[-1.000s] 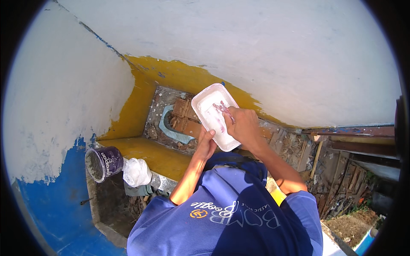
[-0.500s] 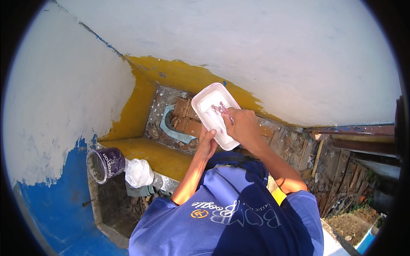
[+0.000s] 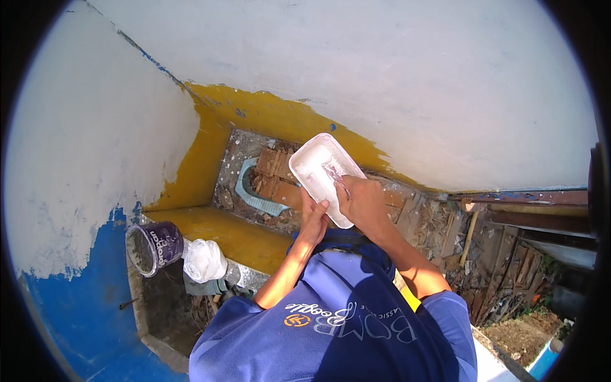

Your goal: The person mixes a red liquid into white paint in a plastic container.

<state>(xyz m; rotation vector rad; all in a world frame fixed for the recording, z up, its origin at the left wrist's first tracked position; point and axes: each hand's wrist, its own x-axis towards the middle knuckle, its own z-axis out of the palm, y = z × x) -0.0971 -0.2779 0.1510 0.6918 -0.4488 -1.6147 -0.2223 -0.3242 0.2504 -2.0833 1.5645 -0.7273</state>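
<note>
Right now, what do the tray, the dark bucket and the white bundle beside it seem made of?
Tray: probably plastic, matt; moulded, rounded corners.
Dark bucket: likely plastic, smooth; even, printed wall.
White bundle: perhaps thin plastic film, by its glossy crinkles; cloth remains possible.

To the left of the left grip [image 3: 314,219], a ledge [image 3: 247,275] bears a bucket [image 3: 167,242] and, just beside it, a bag [image 3: 205,260]. Beyond the left grip, the floor [image 3: 230,156] carries a toilet [image 3: 253,199] with boards [image 3: 272,163] over part of it; right of the right grip [image 3: 364,202], scraps [image 3: 439,219] and a stick [image 3: 470,239] lie on the floor
</note>
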